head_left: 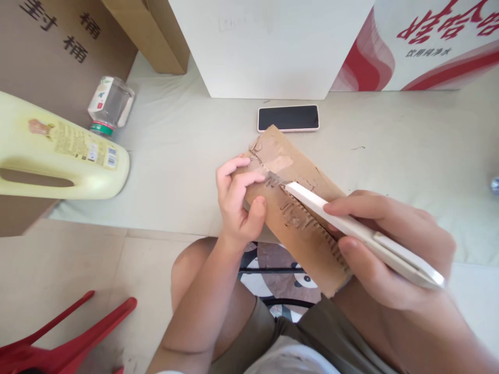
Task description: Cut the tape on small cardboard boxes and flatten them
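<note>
A flat brown cardboard box (pixel 300 249) lies tilted across my lap, at the edge of the pale cloth. Torn patches and an open seam with bare corrugated edges run along its upper face. My left hand (pixel 239 200) grips its left end, thumb and fingertips pressed on the cardboard. In my right hand (pixel 397 244) is a white utility knife (pixel 343 222), held between thumb and fingers. Its grey blade reaches the seam, just beside my left fingertips. How deep the blade tip sits cannot be made out.
A phone (pixel 288 118) lies beyond the cardboard, before a white box (pixel 273 52). To the left are a yellow jug (pixel 89 171) and a clear bottle (pixel 115 101) on its side. A red-and-white carton (pixel 421 62) stands back right; a red stool (pixel 89 327) is lower left.
</note>
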Demonstrator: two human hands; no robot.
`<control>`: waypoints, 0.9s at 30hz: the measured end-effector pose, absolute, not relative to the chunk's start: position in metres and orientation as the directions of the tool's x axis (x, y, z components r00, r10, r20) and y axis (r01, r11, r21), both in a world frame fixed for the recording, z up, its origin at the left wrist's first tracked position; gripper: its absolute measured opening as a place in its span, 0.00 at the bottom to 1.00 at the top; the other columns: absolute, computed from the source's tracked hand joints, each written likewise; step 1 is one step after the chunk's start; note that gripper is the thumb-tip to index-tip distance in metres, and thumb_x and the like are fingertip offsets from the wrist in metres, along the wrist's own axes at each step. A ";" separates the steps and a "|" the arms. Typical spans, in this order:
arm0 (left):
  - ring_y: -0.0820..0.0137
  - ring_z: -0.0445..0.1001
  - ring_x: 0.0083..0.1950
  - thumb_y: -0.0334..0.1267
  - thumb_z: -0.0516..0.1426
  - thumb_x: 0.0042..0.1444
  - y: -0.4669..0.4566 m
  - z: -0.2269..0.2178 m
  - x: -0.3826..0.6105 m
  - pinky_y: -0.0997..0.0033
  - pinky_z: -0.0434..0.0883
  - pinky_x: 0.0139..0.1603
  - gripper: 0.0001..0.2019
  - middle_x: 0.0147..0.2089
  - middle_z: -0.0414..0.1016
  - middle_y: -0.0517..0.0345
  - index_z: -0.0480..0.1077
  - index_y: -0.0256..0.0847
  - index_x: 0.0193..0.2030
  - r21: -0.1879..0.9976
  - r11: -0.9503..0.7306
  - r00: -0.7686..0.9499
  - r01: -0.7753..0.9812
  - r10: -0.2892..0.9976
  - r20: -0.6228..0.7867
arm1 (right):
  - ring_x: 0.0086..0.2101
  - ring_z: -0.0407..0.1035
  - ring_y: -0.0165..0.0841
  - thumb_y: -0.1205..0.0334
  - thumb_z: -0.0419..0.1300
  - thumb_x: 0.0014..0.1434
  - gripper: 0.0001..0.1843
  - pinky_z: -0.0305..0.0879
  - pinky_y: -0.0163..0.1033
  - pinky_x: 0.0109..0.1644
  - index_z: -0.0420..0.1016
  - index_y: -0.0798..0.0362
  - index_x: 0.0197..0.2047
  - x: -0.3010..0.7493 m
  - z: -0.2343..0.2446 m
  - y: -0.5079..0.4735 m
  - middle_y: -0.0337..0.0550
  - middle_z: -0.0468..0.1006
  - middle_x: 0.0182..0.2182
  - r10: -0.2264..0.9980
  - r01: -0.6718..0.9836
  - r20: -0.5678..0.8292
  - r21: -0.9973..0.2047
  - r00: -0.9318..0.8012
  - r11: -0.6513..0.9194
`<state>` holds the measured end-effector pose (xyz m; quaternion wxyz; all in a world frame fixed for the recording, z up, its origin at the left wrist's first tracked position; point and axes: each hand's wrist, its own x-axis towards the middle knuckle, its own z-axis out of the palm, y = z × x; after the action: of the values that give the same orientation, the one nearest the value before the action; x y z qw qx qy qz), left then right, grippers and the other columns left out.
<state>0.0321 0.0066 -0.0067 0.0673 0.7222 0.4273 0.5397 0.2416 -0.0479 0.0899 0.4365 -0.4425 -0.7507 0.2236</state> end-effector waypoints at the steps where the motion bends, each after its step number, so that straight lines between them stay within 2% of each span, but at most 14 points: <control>1: 0.56 0.70 0.60 0.51 0.49 0.67 0.007 -0.007 0.032 0.43 0.70 0.65 0.14 0.56 0.67 0.48 0.70 0.47 0.48 0.561 -0.625 0.051 0.543 0.691 0.721 | 0.20 0.69 0.30 0.68 0.61 0.58 0.10 0.67 0.36 0.24 0.75 0.48 0.44 0.241 0.091 -0.047 0.38 0.78 0.26 0.850 0.464 0.466 -0.713 -0.247 0.526; 7: 0.58 0.71 0.56 0.49 0.51 0.67 0.008 -0.005 0.033 0.47 0.71 0.63 0.12 0.52 0.66 0.50 0.69 0.47 0.48 0.559 -0.652 0.051 0.513 0.673 0.738 | 0.20 0.68 0.29 0.71 0.59 0.58 0.14 0.68 0.36 0.26 0.73 0.48 0.46 0.241 0.094 -0.045 0.37 0.77 0.26 0.831 0.470 0.459 -0.685 -0.314 0.556; 15: 0.60 0.71 0.54 0.49 0.53 0.66 0.012 -0.011 0.036 0.51 0.71 0.62 0.11 0.51 0.67 0.52 0.63 0.48 0.49 0.592 -0.688 -0.008 0.420 0.649 0.761 | 0.21 0.68 0.28 0.69 0.60 0.59 0.11 0.64 0.34 0.23 0.74 0.49 0.45 0.241 0.095 -0.045 0.38 0.79 0.26 0.844 0.473 0.421 -0.699 -0.333 0.536; 21: 0.60 0.71 0.54 0.49 0.53 0.66 0.011 -0.009 0.037 0.51 0.71 0.62 0.11 0.50 0.66 0.51 0.63 0.47 0.48 0.596 -0.690 -0.003 0.411 0.653 0.757 | 0.21 0.69 0.29 0.69 0.59 0.58 0.12 0.67 0.35 0.25 0.73 0.48 0.45 0.240 0.094 -0.046 0.37 0.77 0.25 0.844 0.471 0.443 -0.700 -0.303 0.537; 27: 0.60 0.71 0.55 0.54 0.50 0.66 0.012 -0.013 0.038 0.47 0.72 0.64 0.13 0.51 0.64 0.52 0.60 0.49 0.48 0.594 -0.656 -0.031 0.466 0.659 0.752 | 0.21 0.69 0.30 0.67 0.59 0.58 0.10 0.68 0.35 0.25 0.75 0.48 0.43 0.240 0.091 -0.049 0.37 0.77 0.25 0.868 0.491 0.449 -0.719 -0.213 0.492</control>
<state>0.0377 0.0115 -0.0126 0.0815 0.6912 0.4068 0.5917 0.2400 -0.0489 0.0906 0.4325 -0.4544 -0.7477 0.2177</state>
